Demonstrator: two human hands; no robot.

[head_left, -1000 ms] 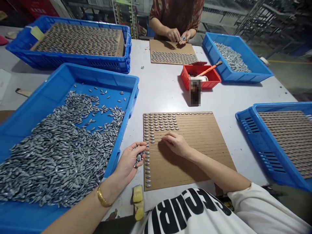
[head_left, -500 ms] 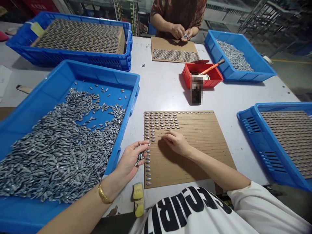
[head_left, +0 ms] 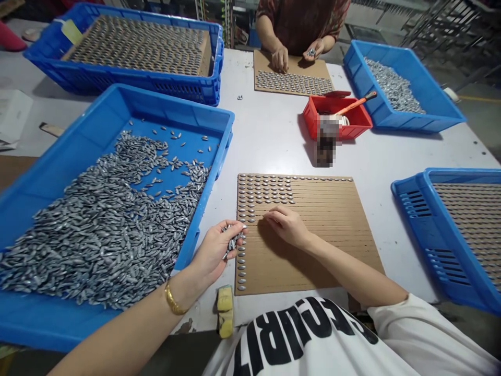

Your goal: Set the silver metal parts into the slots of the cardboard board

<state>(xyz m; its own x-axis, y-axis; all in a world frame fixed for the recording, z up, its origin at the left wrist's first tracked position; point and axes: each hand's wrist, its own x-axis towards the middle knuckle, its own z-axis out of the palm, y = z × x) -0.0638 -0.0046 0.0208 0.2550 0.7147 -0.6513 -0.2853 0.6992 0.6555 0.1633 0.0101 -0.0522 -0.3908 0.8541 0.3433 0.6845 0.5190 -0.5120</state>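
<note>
Item: a flat rectangular brown cardboard board with parallel scored lines (head_left: 313, 266), on the white-topped table (head_left: 266, 136) before the person. Fitted: small glossy grey, metal-looking pointed-oval pieces (head_left: 266, 190), one full-width row at the far edge, shorter rows beneath it at the left, and a single column down the left edge; the remaining lines are bare. Left hand (head_left: 217, 245): at the board's left edge, fingers closed around a clutch of loose grey pieces (head_left: 234, 242), one piece standing out at the thumb tip. Right hand (head_left: 288, 225): over the board, just right of the short rows, fingertips drawn together and bent downward; whether a piece is pinched there cannot be told. Supply: a large solid-walled blue plastic tub (head_left: 176, 107), left of the board, holding a heap of like pieces (head_left: 105, 230). Adjacent: a worn yellow block (head_left: 225, 310) near the board's lower left corner; a slatted blue plastic crate (head_left: 417, 230) at the right, holding a filled board (head_left: 465, 219). Step in hand, as judged: setting pieces singly along the scored lines. Next move, as judged: calls for one piece, aligned lengthwise with its line and spaced evenly from its neighbour.
</note>
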